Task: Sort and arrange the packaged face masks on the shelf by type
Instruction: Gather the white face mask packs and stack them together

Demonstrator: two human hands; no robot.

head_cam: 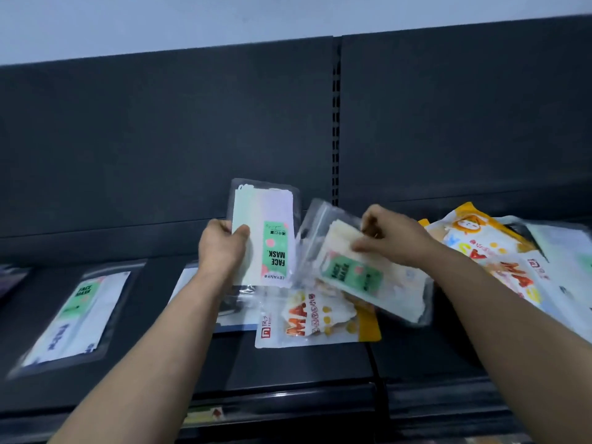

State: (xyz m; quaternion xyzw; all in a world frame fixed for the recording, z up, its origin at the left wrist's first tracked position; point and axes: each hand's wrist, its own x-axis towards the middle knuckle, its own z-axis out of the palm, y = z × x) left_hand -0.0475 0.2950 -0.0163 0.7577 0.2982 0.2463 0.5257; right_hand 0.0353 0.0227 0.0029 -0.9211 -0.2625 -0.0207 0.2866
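My left hand (222, 248) grips a clear pack of white masks with a green "FACE MASK" label (267, 232), held upright above the dark shelf (288, 370). To its right, my right hand (389, 240) pinches a second green-label pack (362, 280), tilted and blurred, just above the shelf. Under both lies a yellow-and-white cartoon pack (315, 322). A pile of similar yellow cartoon packs (490, 251) lies at the right. Another green-label pack (72, 318) lies flat at the left. One more clear pack (189, 280) sits behind my left forearm, mostly hidden.
The shelf's dark back panel (160, 139) rises close behind the packs, with a slotted upright post (335, 123) at its middle. A price-tag rail (205, 415) runs along the front edge. Bare shelf surface shows in front of the packs.
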